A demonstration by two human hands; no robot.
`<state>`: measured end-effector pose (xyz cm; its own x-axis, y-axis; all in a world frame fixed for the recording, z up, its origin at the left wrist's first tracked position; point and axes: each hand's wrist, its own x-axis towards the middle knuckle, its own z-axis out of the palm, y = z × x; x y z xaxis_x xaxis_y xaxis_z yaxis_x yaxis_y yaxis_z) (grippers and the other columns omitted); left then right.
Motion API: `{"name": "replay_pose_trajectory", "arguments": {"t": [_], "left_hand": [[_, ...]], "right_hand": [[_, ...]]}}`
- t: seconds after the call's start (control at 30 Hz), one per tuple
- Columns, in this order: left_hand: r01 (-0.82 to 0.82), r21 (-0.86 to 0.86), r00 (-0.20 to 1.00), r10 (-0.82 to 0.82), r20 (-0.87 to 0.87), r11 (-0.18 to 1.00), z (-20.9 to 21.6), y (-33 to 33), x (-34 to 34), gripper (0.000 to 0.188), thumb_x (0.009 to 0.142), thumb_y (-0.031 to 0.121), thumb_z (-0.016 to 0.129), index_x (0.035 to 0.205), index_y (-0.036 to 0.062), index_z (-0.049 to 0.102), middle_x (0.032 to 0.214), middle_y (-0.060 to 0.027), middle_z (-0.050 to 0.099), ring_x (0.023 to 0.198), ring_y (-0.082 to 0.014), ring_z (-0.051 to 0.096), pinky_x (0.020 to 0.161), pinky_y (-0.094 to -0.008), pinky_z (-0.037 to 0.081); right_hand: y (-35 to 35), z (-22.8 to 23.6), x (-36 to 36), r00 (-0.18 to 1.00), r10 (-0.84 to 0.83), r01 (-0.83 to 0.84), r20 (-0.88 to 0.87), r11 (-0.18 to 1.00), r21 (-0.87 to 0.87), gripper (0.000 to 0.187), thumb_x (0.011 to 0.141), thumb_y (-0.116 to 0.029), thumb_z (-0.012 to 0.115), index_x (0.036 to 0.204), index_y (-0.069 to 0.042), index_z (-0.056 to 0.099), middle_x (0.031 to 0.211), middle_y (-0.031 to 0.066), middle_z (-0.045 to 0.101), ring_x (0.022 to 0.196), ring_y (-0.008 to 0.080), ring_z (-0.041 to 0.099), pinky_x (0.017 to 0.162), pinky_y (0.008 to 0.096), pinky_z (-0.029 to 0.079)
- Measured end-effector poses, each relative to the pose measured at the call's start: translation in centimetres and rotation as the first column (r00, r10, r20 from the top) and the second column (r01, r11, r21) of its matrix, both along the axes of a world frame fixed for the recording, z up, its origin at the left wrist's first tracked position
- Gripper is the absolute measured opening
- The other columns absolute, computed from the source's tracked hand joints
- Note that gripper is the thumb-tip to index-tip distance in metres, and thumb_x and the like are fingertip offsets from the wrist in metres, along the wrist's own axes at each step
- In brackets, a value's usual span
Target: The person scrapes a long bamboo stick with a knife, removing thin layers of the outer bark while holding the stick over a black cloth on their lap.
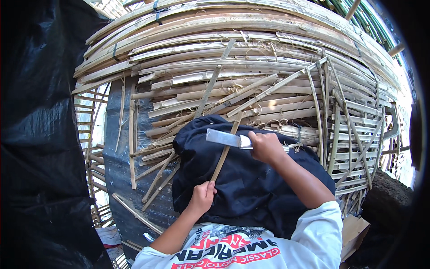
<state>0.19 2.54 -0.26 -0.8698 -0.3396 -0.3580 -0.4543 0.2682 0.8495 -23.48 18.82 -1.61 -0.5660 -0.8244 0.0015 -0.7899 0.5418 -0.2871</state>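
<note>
My left hand is closed around the near end of a narrow bamboo strip. The strip slants up and away over the dark cloth that covers my lap. In my right hand is the pale handle of a knife with a broad, square-ended blade. The blade points left and lies across the strip, above its middle. Whether its edge is cutting in cannot be made out. The strip's far end reaches toward a heap of split bamboo.
Long bamboo slats are stacked at the back, some tied with dark bands. A bamboo lattice frame stands at the right. Thin shavings lie on the heap. A black sheet hangs at the left, and a cardboard box sits at the lower right.
</note>
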Motion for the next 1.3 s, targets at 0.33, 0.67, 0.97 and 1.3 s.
{"name": "replay_pose_trajectory", "arguments": {"t": [0.33,0.67,0.97,1.3], "left_hand": [[0.005,0.089,1.000,-0.006,0.008,0.996,0.1,-0.3,-0.3,0.046,0.101,0.035,0.046,0.072,0.0002,0.055,0.055,0.0007,0.048,0.047,-0.0049,0.046,0.044,-0.0211,0.036],[0.013,0.029,0.999,-0.014,0.043,1.000,0.8,-0.3,-1.2,0.045,0.101,0.027,0.047,0.073,-0.0059,0.058,0.055,-0.0110,0.056,0.049,-0.0170,0.057,0.048,-0.0307,0.042],[-0.002,0.078,0.999,-0.001,0.033,0.997,0.5,-0.3,-1.1,0.043,0.100,0.026,0.047,0.073,-0.0056,0.058,0.056,-0.0110,0.057,0.051,-0.0172,0.057,0.050,-0.0299,0.042],[0.019,0.026,0.999,-0.020,0.039,0.999,0.4,-0.3,-0.7,0.040,0.100,0.024,0.046,0.078,-0.0061,0.059,0.058,-0.0151,0.059,0.054,-0.0254,0.061,0.051,-0.0338,0.045]], "right_hand": [[1.6,-0.5,-0.4,0.991,0.085,-0.089,-0.104,0.996,-0.029,0.012,0.067,-0.011,0.062,0.076,-0.009,0.054,0.061,0.0111,0.060,0.058,0.0308,0.065,0.055,0.0413,0.052],[0.9,-2.1,-3.7,0.975,-0.023,-0.011,-0.223,0.989,-0.148,0.014,0.067,-0.012,0.064,0.076,-0.009,0.054,0.070,0.0128,0.065,0.064,0.0328,0.066,0.058,0.0447,0.050],[1.7,0.5,-2.8,0.893,-0.442,0.448,0.088,0.845,-0.292,0.025,0.067,-0.014,0.072,0.086,-0.007,0.059,0.069,0.0167,0.064,0.071,0.0387,0.063,0.063,0.0476,0.050],[-0.2,-1.8,2.9,0.991,-0.078,0.081,0.110,0.997,-0.020,0.014,0.066,-0.012,0.063,0.075,-0.005,0.056,0.068,0.0167,0.065,0.066,0.0342,0.066,0.059,0.0437,0.052]]}}
